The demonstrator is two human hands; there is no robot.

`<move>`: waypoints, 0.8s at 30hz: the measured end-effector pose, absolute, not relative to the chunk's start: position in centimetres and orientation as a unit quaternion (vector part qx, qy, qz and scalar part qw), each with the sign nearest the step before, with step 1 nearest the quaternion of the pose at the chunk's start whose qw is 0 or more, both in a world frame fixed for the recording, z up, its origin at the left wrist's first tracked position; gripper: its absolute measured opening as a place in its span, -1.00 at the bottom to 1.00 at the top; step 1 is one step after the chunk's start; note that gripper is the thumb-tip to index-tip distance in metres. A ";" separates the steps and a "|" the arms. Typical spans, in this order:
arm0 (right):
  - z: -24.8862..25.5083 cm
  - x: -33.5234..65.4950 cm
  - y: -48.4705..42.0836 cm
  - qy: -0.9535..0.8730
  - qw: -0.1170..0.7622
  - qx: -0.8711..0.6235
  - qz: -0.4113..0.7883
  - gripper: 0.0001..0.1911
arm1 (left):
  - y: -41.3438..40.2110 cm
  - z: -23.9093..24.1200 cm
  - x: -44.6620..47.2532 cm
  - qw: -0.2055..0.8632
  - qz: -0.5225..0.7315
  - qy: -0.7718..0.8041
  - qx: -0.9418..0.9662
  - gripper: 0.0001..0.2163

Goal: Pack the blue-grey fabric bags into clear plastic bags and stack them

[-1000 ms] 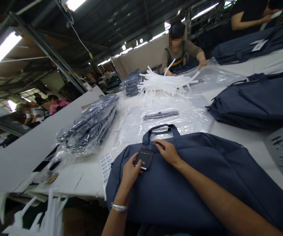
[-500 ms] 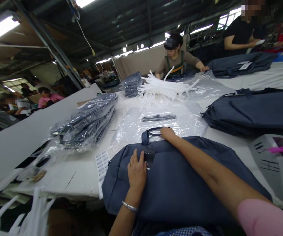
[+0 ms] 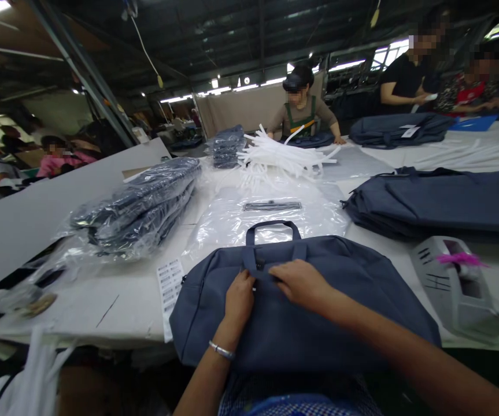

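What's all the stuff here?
navy bag: one, dark blue, near table edge
table: one, white
clear plastic bags: stack, see-through, behind navy bag
wrapped bags: pile, dark blue, left
white strips: heap, white, far middle
bag stack: one, dark blue, right
tape dispenser: one, grey, near right
sticker sheet: one, white, left of navy bag
co-worker: one in green, across table
left hand: on navy bag, below handle
right hand: on navy bag, beside left hand

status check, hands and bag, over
Left hand curled at base of the handle, grip hidden. Right hand flat on the navy bag. Clear plastic bags lie beyond it, nothing blocking.
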State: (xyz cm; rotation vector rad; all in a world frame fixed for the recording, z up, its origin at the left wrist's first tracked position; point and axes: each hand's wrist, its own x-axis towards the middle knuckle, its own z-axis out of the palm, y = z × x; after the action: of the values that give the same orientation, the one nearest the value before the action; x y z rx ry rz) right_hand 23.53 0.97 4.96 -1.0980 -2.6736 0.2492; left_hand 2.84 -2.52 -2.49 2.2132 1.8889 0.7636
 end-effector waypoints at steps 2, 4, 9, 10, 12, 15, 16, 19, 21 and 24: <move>2.1 23.4 -2.1 -0.919 0.112 -0.369 0.086 -0.83 | -2.5 -2.2 2.7 0.072 0.269 0.623 0.731 -0.61; -0.6 23.1 -4.0 -0.907 0.135 -0.393 0.069 -0.76 | -2.7 -1.5 2.6 0.073 0.288 0.626 0.721 -0.69; -3.3 22.4 -5.3 -0.884 0.198 -0.420 0.052 -0.60 | -3.6 0.7 3.2 0.025 0.333 0.644 0.688 -0.72; -3.4 22.3 -5.3 -0.884 0.202 -0.418 0.055 -0.59 | -3.7 0.8 3.4 0.014 0.332 0.641 0.691 -0.69; -3.3 22.4 -5.5 -0.883 0.212 -0.415 0.061 -0.59 | -3.7 0.6 3.7 0.019 0.310 0.647 0.696 -0.61; -3.3 22.6 -5.8 -0.878 0.235 -0.412 0.071 -0.59 | -3.5 -0.4 3.8 0.063 0.250 0.687 0.680 -0.45; -3.4 22.7 -5.9 -0.877 0.242 -0.410 0.073 -0.59 | -3.5 -0.6 3.9 0.068 0.235 0.699 0.672 -0.42; -3.6 22.9 -6.0 -0.873 0.256 -0.409 0.073 -0.59 | -3.6 -0.3 4.3 0.031 0.211 0.718 0.663 -0.40; -3.7 22.7 -5.9 -0.870 0.262 -0.412 0.071 -0.60 | -3.7 0.5 4.8 -0.024 0.202 0.710 0.675 -0.44; -3.5 22.6 -6.2 -0.866 0.269 -0.416 0.071 -0.59 | -4.1 0.9 5.4 -0.078 0.170 0.632 0.752 -0.55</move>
State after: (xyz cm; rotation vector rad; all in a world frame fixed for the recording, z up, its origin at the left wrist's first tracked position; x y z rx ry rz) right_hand 22.61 -6.22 -3.48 -1.1229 -2.3343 0.1922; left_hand 5.42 -4.08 0.93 2.4860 2.0919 0.5638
